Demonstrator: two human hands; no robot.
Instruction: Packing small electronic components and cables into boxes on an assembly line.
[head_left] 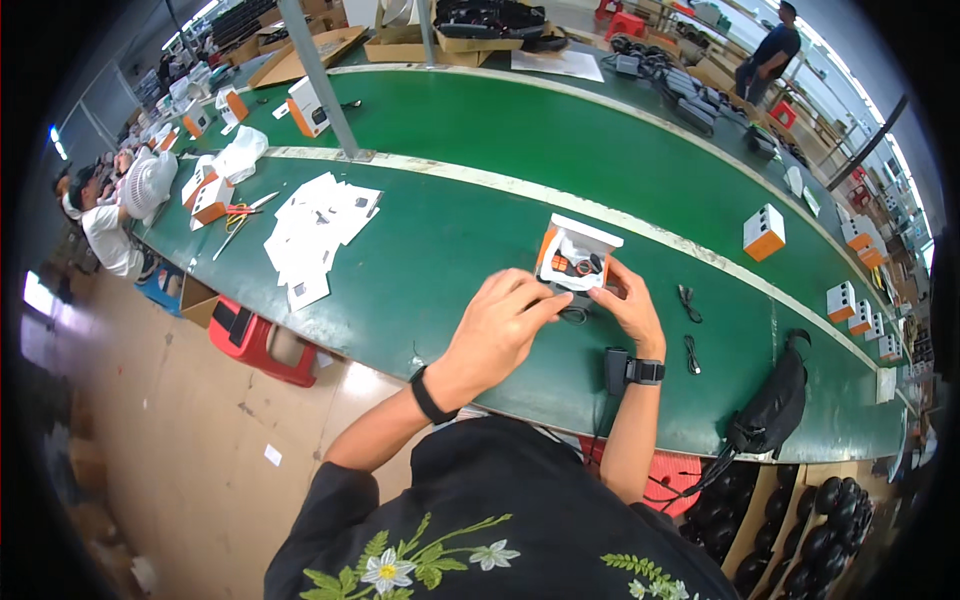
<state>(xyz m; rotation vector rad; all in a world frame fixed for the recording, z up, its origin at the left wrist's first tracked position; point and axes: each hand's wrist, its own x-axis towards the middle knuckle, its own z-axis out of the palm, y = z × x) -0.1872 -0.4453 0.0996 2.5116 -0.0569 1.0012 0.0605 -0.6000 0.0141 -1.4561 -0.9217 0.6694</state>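
A small orange-and-white box (546, 262) stands with its lid raised on the green bench in front of me. Inside lie black and orange pieces (580, 264), too small to name. My left hand (508, 322) reaches the box's near left edge, thumb and fingers drawn together at a dark grey strip there. At the near right corner, my right hand (634, 306) grips the box side between thumb and fingers. A coil of dark cable (574, 315) sits just below the box, partly hidden by my fingers.
White printed sheets (312, 232) are spread to the left, beside scissors (240, 210) and more boxes (212, 200). Two short black cables (690, 302) and a black pouch (770, 405) lie right. Another box (764, 232) stands beyond. A metal post (318, 75) rises far left.
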